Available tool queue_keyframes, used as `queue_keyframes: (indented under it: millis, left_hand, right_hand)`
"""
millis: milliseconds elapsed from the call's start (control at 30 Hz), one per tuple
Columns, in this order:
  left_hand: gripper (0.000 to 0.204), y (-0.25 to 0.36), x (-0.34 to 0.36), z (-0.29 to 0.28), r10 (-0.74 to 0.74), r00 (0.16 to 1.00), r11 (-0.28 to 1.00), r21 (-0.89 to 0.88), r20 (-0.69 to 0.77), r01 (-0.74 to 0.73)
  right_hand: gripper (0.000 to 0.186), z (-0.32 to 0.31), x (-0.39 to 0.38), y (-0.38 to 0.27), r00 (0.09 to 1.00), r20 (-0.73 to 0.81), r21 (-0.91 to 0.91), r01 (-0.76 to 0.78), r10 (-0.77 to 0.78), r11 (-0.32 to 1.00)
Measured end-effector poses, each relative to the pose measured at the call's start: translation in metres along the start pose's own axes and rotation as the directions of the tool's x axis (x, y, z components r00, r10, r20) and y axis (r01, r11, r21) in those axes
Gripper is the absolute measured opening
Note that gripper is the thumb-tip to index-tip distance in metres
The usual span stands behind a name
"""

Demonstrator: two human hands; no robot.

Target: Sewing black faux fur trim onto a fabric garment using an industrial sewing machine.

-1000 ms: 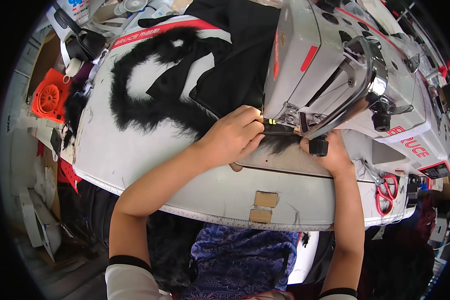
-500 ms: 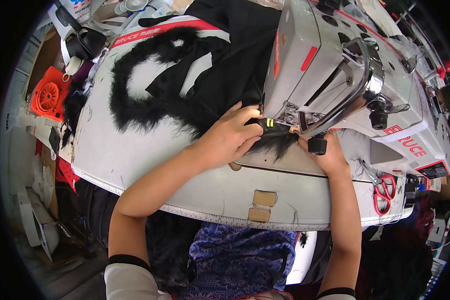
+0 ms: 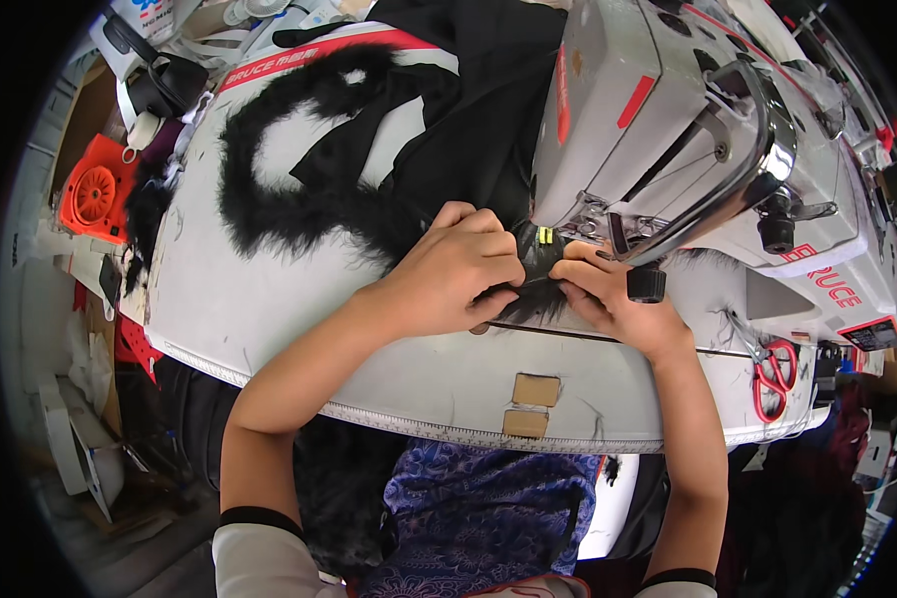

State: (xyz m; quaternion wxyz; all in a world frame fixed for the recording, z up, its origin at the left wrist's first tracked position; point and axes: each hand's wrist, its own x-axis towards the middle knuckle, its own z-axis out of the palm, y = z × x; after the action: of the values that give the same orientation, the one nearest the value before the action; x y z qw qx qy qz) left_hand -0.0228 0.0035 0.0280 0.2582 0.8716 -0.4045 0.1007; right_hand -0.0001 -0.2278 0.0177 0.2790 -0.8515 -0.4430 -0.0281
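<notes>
A black garment with fluffy fur trim [image 3: 254, 214] lies across the white table and runs up to a sewing machine [image 3: 608, 130]. My left hand [image 3: 458, 269] is closed on the black fabric in front of the machine, thumb and fingers curled over its edge. From the other side my right hand [image 3: 613, 299] pinches the fur-edged fabric, close to the presser foot area. Between the hands, dark fur hangs over the table's near side. A small yellow piece [image 3: 546, 235] shows just beyond the fingers, by the needle. The exact stitching point is hidden.
Red-handled scissors [image 3: 773, 379] lie right of my right forearm. A measuring tape strip [image 3: 439, 436] follows the table's front edge, near two tan patches [image 3: 535, 390]. At the left stand an orange fan-like device [image 3: 97, 194] and a black bag-like item [image 3: 169, 85].
My right hand has moved left and nearer to me, out from beside the needle. The left hand has rolled over the fabric edge. The fabric between them is drawn toward me.
</notes>
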Motion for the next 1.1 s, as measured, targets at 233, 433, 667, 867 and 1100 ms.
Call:
queue_keyframes:
  millis: [233, 433, 667, 867, 1100]
  left_hand:
    - [0.018, -0.001, -0.001, 0.004, 0.111, 0.994, 0.993, -0.035, -0.004, -0.111]
    - [0.019, 0.002, 0.000, 0.006, 0.150, 0.989, 0.987, 0.061, -0.002, -0.150]
    - [0.018, -0.010, 0.002, 0.015, 0.087, 0.990, 0.983, 0.172, -0.108, -0.068]
    - [0.021, -0.022, 0.010, 0.019, 0.091, 0.991, 0.972, 0.226, -0.097, -0.067]
    - [0.019, -0.025, 0.012, 0.021, 0.127, 0.978, 0.962, 0.261, -0.163, -0.081]
  right_hand:
    - [0.019, 0.000, 0.000, -0.001, 0.999, -0.008, -0.004, 0.040, -0.040, 0.999]
    - [0.016, 0.000, 0.002, -0.001, 0.998, 0.054, -0.068, 0.036, -0.032, 0.997]
    - [0.011, 0.011, -0.005, 0.012, 0.988, -0.078, 0.136, -0.123, 0.135, 0.983]
    - [0.014, 0.001, -0.005, 0.029, 0.972, 0.038, -0.172, -0.222, 0.232, 0.960]
    - [0.012, 0.009, -0.011, 0.043, 0.985, -0.166, -0.026, -0.055, 0.050, 0.998]
